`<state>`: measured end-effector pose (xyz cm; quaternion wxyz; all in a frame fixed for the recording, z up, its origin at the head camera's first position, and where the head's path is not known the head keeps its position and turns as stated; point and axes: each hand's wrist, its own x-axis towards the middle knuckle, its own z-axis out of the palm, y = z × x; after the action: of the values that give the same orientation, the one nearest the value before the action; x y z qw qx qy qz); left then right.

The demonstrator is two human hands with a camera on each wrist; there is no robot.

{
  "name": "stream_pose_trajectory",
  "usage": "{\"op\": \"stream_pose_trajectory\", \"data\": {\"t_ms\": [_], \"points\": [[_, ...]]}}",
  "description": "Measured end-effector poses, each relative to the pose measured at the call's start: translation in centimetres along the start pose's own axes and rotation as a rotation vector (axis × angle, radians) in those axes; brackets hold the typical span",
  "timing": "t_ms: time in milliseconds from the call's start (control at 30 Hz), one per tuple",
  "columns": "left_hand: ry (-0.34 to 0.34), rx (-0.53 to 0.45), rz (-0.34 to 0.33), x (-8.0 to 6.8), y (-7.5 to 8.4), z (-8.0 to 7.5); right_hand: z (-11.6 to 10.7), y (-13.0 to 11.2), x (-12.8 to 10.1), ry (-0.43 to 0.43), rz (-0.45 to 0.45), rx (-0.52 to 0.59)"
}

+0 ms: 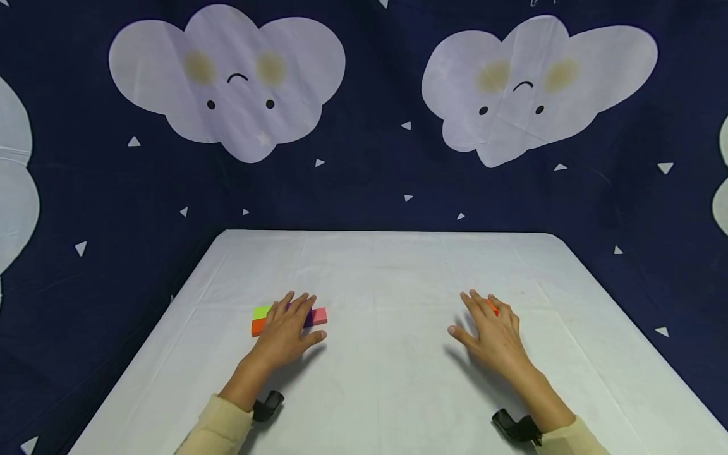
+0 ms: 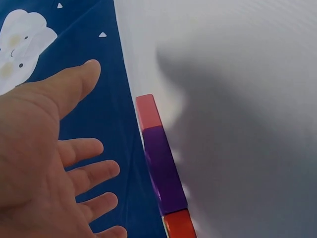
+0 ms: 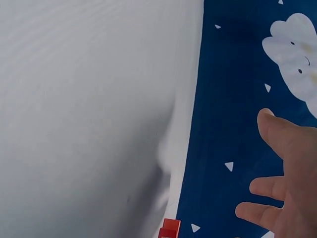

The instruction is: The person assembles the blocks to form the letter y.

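My left hand (image 1: pixel 286 332), fingers spread, hovers over a row of coloured blocks on the left of the table. The left wrist view shows a pink block (image 2: pixel 149 111), a longer purple block (image 2: pixel 164 168) and an orange block (image 2: pixel 180 224) end to end. A lime green block (image 1: pixel 260 312) shows beyond the orange one in the head view. On the right, my right hand (image 1: pixel 493 332) is held with straight, parted fingers above a red-orange block (image 1: pixel 492 306), mostly hidden behind the fingers. In the right wrist view, red blocks (image 3: pixel 170 229) peek in at the bottom edge.
A white cloth covers the table (image 1: pixel 387 366). Behind it hangs a dark blue curtain (image 1: pixel 364 189) with cloud faces and small triangles. Black wrist straps with small mounts (image 1: pixel 514 427) sit at both cuffs.
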<state>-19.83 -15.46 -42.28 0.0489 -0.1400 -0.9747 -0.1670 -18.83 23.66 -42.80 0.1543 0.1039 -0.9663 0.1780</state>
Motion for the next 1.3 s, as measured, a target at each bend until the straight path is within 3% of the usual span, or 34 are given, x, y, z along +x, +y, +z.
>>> {"op": "stream_pose_trajectory", "data": {"t_ms": [300, 933, 1300], "points": [[0.041, -0.061, 0.044, 0.6, -0.6, 0.1, -0.2, 0.6, -0.1, 0.004, -0.006, 0.042], [0.084, -0.199, -0.007, 1.6, -1.4, 0.6, -0.4, 2.5, 0.0, -0.007, 0.031, 0.118], [0.051, -0.224, -0.024, 2.3, -1.7, 0.8, -0.3, 3.4, 0.1, -0.025, 0.047, 0.158]]}}
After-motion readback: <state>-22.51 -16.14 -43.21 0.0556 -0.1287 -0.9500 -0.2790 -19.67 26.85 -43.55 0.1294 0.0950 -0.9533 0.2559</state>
